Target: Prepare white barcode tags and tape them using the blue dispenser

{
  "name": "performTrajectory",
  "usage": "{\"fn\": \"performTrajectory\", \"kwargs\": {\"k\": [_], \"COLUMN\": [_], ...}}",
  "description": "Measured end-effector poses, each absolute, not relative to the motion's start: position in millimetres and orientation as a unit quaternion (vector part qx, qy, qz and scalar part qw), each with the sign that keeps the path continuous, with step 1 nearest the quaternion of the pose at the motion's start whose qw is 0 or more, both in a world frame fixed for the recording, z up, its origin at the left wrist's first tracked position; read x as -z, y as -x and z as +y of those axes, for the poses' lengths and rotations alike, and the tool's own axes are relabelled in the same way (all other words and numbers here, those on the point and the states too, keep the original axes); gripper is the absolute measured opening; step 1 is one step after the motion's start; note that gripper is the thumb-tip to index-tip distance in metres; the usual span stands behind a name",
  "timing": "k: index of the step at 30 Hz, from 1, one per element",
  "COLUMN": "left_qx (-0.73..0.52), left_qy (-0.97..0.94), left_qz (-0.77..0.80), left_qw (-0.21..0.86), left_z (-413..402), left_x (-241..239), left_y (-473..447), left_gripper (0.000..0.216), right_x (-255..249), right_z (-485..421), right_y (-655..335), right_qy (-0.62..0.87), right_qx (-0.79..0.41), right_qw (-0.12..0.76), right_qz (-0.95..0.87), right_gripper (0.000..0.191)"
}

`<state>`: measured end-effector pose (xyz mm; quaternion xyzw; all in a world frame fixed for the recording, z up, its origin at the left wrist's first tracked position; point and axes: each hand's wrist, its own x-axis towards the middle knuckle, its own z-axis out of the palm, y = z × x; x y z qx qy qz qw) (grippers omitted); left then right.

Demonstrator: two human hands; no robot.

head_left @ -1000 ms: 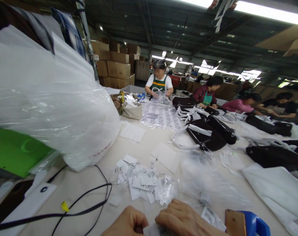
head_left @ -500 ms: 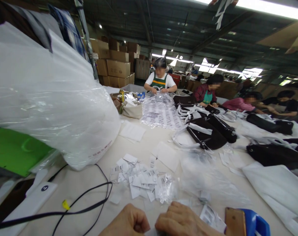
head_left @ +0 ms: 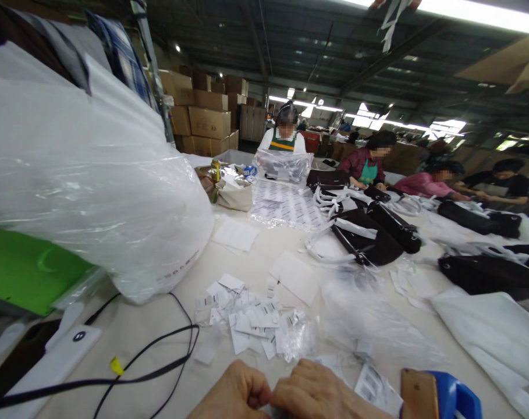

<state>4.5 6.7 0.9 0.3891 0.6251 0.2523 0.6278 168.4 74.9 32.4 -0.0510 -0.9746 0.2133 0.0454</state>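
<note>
My left hand [head_left: 235,396] and my right hand [head_left: 320,393] meet at the bottom edge, fingers curled and fingertips pressed together. The small white paper tag they pinched a moment ago is now covered by the fingers. Just beyond them lies a loose pile of white barcode tags [head_left: 251,317] and small clear plastic sleeves [head_left: 299,340]. A crumpled clear plastic bag [head_left: 369,326] lies to the right of the pile.
A big filled white plastic sack [head_left: 93,192] stands at left, with a green folder [head_left: 24,267], a white device [head_left: 50,361] and a black cable [head_left: 151,361]. A phone [head_left: 416,396] leans on a blue object [head_left: 454,401]. Black handbags [head_left: 369,238] and a white cloth bag [head_left: 495,337] lie right. Several people work across the table.
My hands have drawn closer until they touch, hiding the white tag. The person at the far end has lifted a clear plastic bag in front of their chest.
</note>
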Motion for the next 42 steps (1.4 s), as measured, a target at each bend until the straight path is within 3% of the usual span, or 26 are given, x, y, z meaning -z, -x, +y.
{"fn": "performTrajectory", "kwargs": {"k": [5,8,13,17,23,32,42], "left_qx": [-0.283,-0.323,-0.373,-0.374,-0.379,-0.322,-0.339], "left_qy": [-0.355,-0.296,-0.273,-0.270,-0.284,-0.374,-0.355], "left_qz": [0.608,0.589,0.575,0.578,0.573,0.598,0.583], "left_qw": [0.651,0.679,0.675,0.673,0.669,0.632,0.648], "left_z": [8.0,5.8,3.8,5.8,9.3,15.8,21.5], "left_x": [8.8,22.2,40.1,38.7,25.3,15.0,14.6], "left_y": [-1.7,2.1,1.2,-4.3,-6.1,-6.1,-8.8], "left_gripper": [0.026,0.029,0.047,0.048,0.033,0.029,0.027], "right_x": [-41.7,-32.9,7.4,26.1,33.0,33.9,27.9], "right_z": [80.6,84.2,80.5,71.1,62.2,60.3,60.3], "right_y": [-180.4,-196.4,-196.6,-183.5,-177.2,-178.7,-190.4], "right_qy": [0.082,0.217,0.376,0.397,0.397,0.380,0.394], "right_qx": [-0.200,-0.222,-0.443,-0.550,-0.555,-0.535,-0.489], "right_qw": [0.133,0.216,0.233,0.260,0.252,0.273,0.197], "right_qz": [-0.967,-0.926,-0.780,-0.687,-0.686,-0.704,-0.753], "right_gripper": [0.032,0.054,0.017,0.019,0.020,0.021,0.021]}}
